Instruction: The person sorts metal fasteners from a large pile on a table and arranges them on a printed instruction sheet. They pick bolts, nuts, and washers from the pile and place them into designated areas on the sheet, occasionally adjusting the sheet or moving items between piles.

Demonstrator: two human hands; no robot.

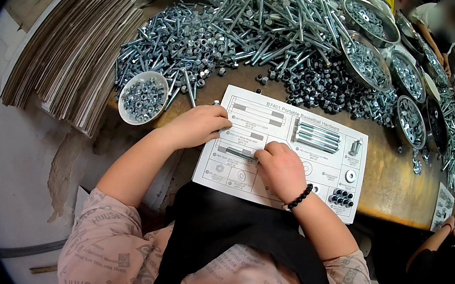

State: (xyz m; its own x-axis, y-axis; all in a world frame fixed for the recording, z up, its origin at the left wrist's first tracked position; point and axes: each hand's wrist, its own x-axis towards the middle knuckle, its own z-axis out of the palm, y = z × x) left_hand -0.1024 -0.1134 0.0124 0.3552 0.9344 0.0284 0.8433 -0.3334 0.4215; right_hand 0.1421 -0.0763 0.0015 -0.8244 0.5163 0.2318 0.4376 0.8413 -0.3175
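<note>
Head view: white printed parts card (275, 126) flat at near table edge, partly filled — long bolts, washers, black nuts placed on right half; left outlines mostly bare. Left hand (198, 125) curled on card's left edge; right hand (281, 169) pinching short bolt (239, 153) onto lower-left slot. Bolt heap (254, 25) far behind.

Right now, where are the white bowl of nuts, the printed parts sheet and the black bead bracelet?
white bowl of nuts (128, 113), head view, on its near rim.
printed parts sheet (324, 169), head view, on a bare patch right of centre.
black bead bracelet (299, 198), head view, on the beads at the right wrist.
</note>
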